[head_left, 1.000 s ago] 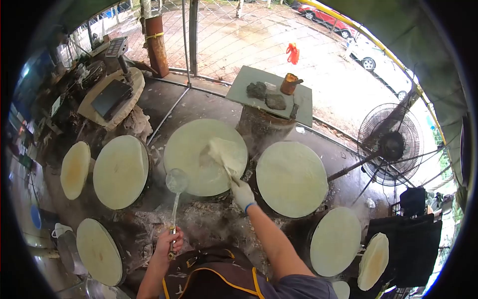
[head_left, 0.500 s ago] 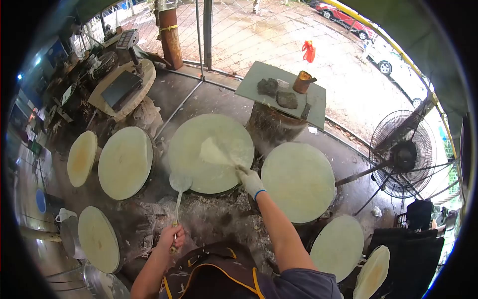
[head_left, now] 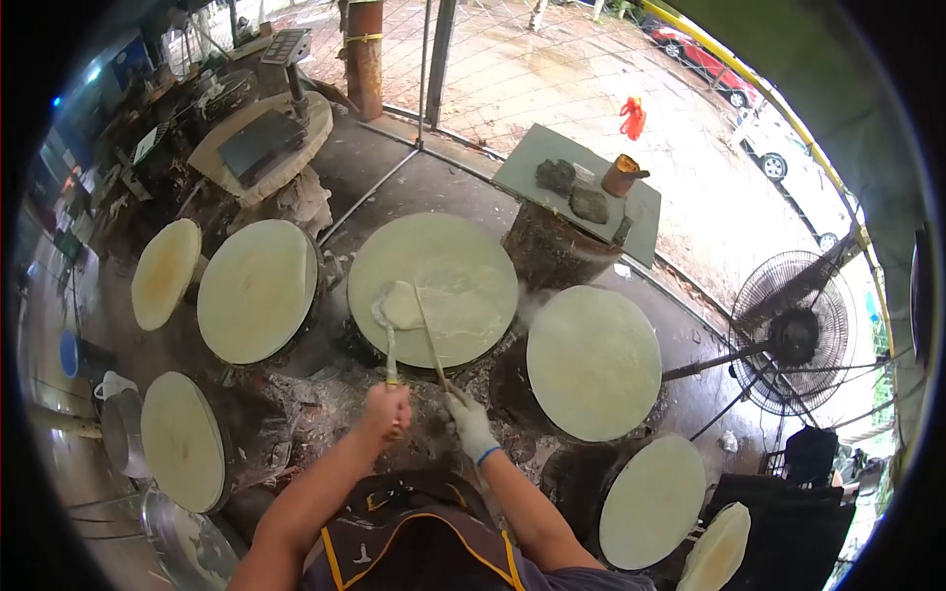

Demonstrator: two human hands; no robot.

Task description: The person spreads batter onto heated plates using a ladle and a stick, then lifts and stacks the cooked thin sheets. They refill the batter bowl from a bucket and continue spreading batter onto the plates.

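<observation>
Left hand: my bare left hand is clenched round the handle of the ladle, bowl out over the near-left part of the centre griddle.
Right hand: my gloved right hand grips the thin stick, which runs up and away to the sheet.
Sheet: a pale folded flap of the thin batter sheet sits at the near-left of the centre griddle, touching both the ladle bowl and the stick tip. The rest of that round lies flat and pale.
Step in hand, my reading: easing the cooked flap free, stick under the edge, ladle steadying it from the left.
How to do it well: keep the stick low and nearly flat to the surface so it slides under rather than stabs. Lift slowly, because the sheet looks thin and would tear if snatched. Keep the ladle bowl light, touching only.
Risk: steam rises off the right rim, so wrists stay back from the edge. The left one is bare.
Around: more covered rounds, one to the left and one to the right, others nearer me on both sides. Fan at far right. Small table with a tin beyond the centre griddle.
</observation>
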